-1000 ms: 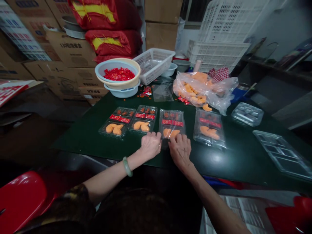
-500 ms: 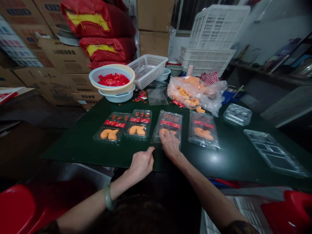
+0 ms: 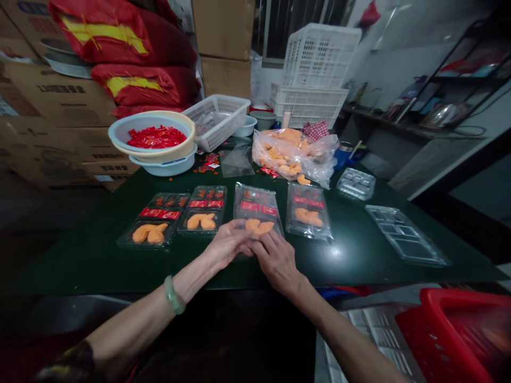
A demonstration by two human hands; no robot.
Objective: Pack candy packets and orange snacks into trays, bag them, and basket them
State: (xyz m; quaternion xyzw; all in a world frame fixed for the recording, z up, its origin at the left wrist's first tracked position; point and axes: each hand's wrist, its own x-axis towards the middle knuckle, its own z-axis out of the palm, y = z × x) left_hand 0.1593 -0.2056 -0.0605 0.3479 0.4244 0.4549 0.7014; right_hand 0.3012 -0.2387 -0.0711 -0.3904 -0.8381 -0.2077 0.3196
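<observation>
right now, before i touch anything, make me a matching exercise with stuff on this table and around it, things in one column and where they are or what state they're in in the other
Things:
1. cream bowl
2. green bangle
3. white plastic crates
4. clear plastic bag

Places or states:
A. on the left wrist
B. stacked one on the other
C. holds curved orange pieces
D. filled with small red sachets

Pairs: 1-D, 2-A, 3-B, 4-C
</observation>
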